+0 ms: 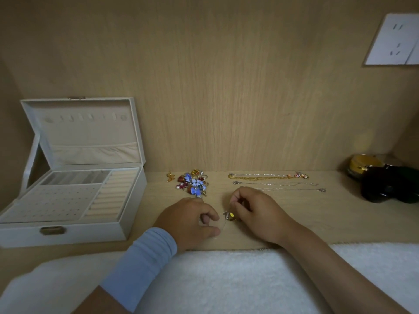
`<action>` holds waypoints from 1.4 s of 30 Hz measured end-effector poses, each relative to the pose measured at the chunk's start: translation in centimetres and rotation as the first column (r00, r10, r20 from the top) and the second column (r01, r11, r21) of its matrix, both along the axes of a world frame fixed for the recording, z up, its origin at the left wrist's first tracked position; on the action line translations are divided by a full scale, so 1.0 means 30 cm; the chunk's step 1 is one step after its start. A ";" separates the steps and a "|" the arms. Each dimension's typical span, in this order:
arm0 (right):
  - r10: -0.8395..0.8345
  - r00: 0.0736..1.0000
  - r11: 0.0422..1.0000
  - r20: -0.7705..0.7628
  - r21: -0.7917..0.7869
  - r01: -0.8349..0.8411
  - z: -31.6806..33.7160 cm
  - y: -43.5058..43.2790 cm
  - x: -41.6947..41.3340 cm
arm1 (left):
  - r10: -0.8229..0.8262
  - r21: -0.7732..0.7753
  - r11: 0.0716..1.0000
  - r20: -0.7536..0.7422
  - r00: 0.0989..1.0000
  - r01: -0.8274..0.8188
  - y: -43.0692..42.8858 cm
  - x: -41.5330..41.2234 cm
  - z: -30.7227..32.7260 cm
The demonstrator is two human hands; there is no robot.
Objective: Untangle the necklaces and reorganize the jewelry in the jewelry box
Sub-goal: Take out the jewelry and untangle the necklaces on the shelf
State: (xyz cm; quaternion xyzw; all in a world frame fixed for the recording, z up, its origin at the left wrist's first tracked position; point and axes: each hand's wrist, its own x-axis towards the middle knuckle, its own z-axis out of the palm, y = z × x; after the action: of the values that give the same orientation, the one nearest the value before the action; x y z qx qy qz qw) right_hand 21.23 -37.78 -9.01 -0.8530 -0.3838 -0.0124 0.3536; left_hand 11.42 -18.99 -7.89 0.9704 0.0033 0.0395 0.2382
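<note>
A white jewelry box (68, 232) stands open at the left, its lid up and its cream tray bare. A heap of colourful earrings and charms (192, 182) lies at the back centre, with a small gold piece (170, 176) beside it. Three thin necklaces lie straightened to the right: a gold one (260, 176) and two silver ones (278, 184). My left hand (188, 220) and my right hand (256, 211) meet at the front centre, both pinching a fine chain with a small yellow pendant (231, 215) between them.
A dark glossy container and a yellow-lidded jar (385, 177) sit at the far right. A white fluffy towel (226, 279) covers the front edge. The wooden back wall carries a white socket plate (394, 39).
</note>
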 end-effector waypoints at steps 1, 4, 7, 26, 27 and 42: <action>0.006 0.999 1.000 -0.041 0.025 -0.005 0.005 0.001 -0.003 | 0.003 -0.002 1.000 -0.005 1.000 -0.003 0.004 0.000 0.000; 0.022 0.995 0.996 -0.099 0.090 -0.013 0.011 0.000 -0.008 | -0.002 0.013 1.000 -0.011 1.000 0.002 0.009 -0.002 0.002; 0.041 0.989 0.991 -0.139 0.130 -0.023 0.012 -0.004 -0.005 | -0.020 0.045 0.999 -0.035 0.999 0.022 0.007 -0.002 0.006; -0.154 0.984 0.988 -0.092 -0.039 0.151 -0.002 -0.012 0.011 | 0.038 0.101 0.995 -0.125 0.991 -0.026 0.070 -0.041 0.036; -0.153 0.987 0.986 -0.048 -0.068 0.149 0.001 -0.009 0.007 | 0.042 0.111 0.993 -0.129 0.991 -0.028 0.075 -0.046 0.040; 0.121 0.844 0.926 0.523 -0.366 0.095 0.011 0.052 -0.017 | -0.070 0.023 0.997 0.090 0.993 0.069 0.033 -0.015 -0.032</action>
State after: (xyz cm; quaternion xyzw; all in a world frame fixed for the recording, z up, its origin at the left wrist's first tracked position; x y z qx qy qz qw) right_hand 20.70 -36.22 -8.68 -0.8643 -0.4681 -0.1737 0.0611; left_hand 10.97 -17.99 -8.85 0.9695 -0.0416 0.0752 0.2295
